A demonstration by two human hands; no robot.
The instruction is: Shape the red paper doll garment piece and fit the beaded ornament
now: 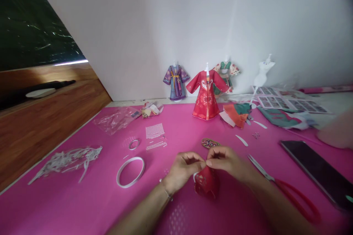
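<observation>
Left hand [183, 169] and right hand [227, 161] both pinch red paper piece [206, 183] (fingertips meeting), scissors [286, 191] just beside.

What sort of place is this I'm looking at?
Probably a home craft table for paper doll clothes: a pink mat, paper robes displayed against the wall, scissors, and the left hand and right hand pinching a red paper piece.

Left hand [182, 170], right hand [227, 161]: fingertips together
</observation>
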